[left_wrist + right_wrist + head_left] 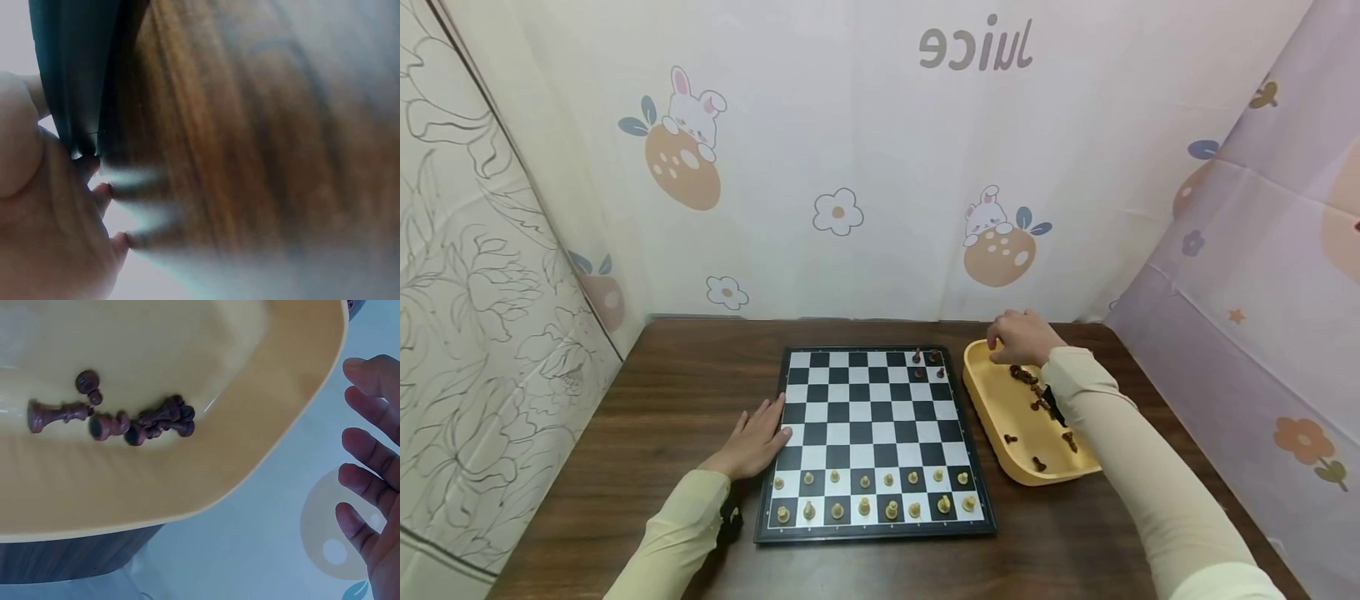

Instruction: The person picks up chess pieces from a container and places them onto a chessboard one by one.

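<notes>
Board (874, 433) at centre of worktop (625, 467); tray (1000, 417) just beside its right edge. Near two rows of board: pieces (872, 493) upright, one per square. Far right corner of board: three pieces (927, 362). In tray: pieces (156, 419) lying loose, a cluster at the far end, a few apart nearer. Left hand (756, 442) flat on worktop, touching board's left edge. Right hand (1022, 337) over tray's far end, fingers (365, 444) spread past the rim
</notes>
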The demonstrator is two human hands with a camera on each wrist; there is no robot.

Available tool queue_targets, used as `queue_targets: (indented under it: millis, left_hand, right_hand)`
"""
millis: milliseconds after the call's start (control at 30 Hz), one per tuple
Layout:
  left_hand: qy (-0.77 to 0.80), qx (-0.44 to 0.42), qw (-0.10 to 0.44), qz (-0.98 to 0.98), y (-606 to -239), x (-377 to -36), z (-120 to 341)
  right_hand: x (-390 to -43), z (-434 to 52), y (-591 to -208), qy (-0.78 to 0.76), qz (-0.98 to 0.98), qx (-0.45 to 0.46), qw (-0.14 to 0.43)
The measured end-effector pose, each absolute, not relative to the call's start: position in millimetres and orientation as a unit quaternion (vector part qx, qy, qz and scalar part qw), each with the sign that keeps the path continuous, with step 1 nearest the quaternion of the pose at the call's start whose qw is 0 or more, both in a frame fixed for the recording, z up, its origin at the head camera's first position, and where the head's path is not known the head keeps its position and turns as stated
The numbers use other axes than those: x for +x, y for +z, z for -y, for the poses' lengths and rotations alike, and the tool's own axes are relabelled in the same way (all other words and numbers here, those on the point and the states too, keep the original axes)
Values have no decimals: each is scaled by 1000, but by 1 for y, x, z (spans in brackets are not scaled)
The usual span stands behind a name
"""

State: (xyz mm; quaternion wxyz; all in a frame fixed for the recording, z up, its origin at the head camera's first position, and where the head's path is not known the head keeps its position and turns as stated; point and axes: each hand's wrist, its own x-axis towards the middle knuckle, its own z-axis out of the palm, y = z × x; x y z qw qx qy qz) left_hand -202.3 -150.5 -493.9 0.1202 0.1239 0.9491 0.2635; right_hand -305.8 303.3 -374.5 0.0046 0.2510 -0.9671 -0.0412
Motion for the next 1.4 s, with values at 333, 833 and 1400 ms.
queue_targets:
  millis: [333, 833, 1400]
  left_hand:
    - [271, 130, 113, -947, -494, -201, 151]
    - [268, 127, 113, -948, -493, -202, 152]
    - [268, 130, 115, -948, -493, -199, 152]
  right_hand:
    - [-295, -318, -374, -39, 968, 247, -2]
    - [-280, -345, -388, -49, 966, 253, -19]
    - [-274, -366, -407, -22, 969, 244, -31]
